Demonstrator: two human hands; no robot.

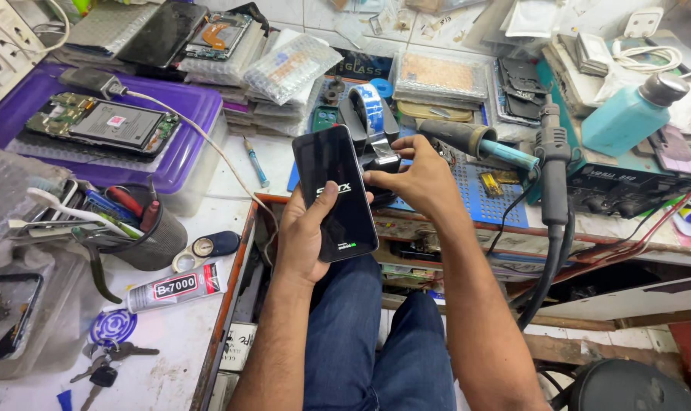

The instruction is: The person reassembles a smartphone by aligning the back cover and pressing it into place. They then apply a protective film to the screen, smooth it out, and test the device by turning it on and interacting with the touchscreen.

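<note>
Phone in both hands
Left hand (303, 232) cradles the black phone (335, 192), fingers wrapped; right hand (414, 179) pinches its top edge, just below the tape roll (370, 106).

A glue tube (174, 288) and keys (105, 364) are laid on the white bench beside a tool cup (136, 232). An opened phone (102, 124) is set on a purple box lid (189, 103), and a teal bottle (628, 114) is stood at the right.

Black smartphone (335, 192), screen lit with boot logo, held upright, slightly tilted, just in front of the workbench (170, 365).

white workbench (170, 358) | orange-edged shelf (513, 228) | black stool (627, 384) | even light
</note>
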